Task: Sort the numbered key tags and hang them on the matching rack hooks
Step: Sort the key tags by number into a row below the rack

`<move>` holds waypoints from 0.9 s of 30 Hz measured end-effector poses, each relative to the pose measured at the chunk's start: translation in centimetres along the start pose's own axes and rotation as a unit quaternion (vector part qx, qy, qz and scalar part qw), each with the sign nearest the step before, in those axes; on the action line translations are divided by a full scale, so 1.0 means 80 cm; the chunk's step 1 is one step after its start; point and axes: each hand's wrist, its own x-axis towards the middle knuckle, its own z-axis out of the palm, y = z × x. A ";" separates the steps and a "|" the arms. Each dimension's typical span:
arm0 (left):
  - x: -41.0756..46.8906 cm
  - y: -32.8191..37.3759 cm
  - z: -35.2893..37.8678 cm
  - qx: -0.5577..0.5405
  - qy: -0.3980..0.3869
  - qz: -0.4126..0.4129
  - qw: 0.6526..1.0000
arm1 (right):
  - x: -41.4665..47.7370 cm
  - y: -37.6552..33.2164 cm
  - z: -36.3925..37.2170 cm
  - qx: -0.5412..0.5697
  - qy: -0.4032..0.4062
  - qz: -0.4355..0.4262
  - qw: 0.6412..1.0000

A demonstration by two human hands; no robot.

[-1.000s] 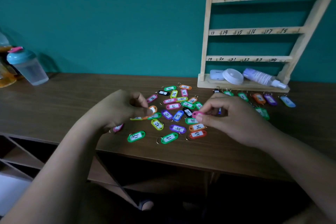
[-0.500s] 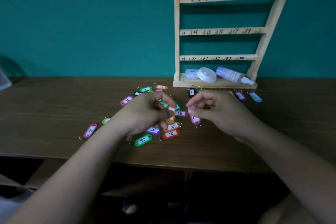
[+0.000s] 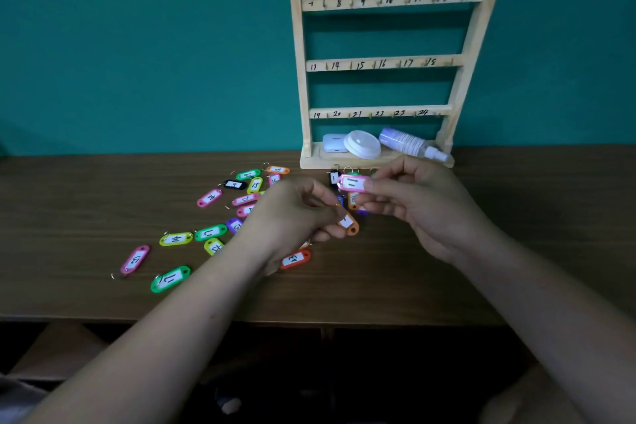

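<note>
Several coloured key tags (image 3: 210,232) lie scattered on the brown table (image 3: 86,189), each with a white numbered label. My right hand (image 3: 423,206) pinches a pink tag marked 11 (image 3: 351,182), lifted above the table and held level. My left hand (image 3: 292,217) holds an orange tag (image 3: 348,224) by its ring end, fingers curled. The wooden rack (image 3: 382,62) stands at the back against the teal wall, its rails numbered 7 to 24 with small hooks, none of them carrying a tag. A black tag (image 3: 333,177) sits near the rack's base.
On the rack's base shelf lie a white case (image 3: 333,142), a round white lid (image 3: 363,144) and a spray bottle (image 3: 411,143). The table's front edge runs near the bottom, with dark shelving below.
The view has moved closer and shifted right. My right hand has raised the pink tag and turned it level so that its 11 label shows. My left hand still holds the orange tag.
</note>
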 end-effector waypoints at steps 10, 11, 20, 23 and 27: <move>0.011 0.009 0.018 -0.131 0.003 -0.010 0.991 | -0.002 0.014 -0.010 -0.189 0.052 -0.075 0.978; 0.012 0.009 0.018 -0.137 0.003 -0.009 0.991 | -0.002 0.013 -0.013 -0.191 0.055 -0.076 0.977; 0.023 0.010 0.025 -0.178 -0.016 -0.011 0.984 | -0.001 0.018 -0.021 -0.169 0.059 -0.075 0.981; 0.025 0.012 0.028 -0.188 -0.036 -0.006 0.982 | -0.001 0.021 -0.022 -0.182 0.061 -0.078 0.978; 0.026 0.014 0.026 -0.180 -0.059 -0.009 0.982 | -0.001 0.016 -0.029 -0.190 0.051 -0.081 0.977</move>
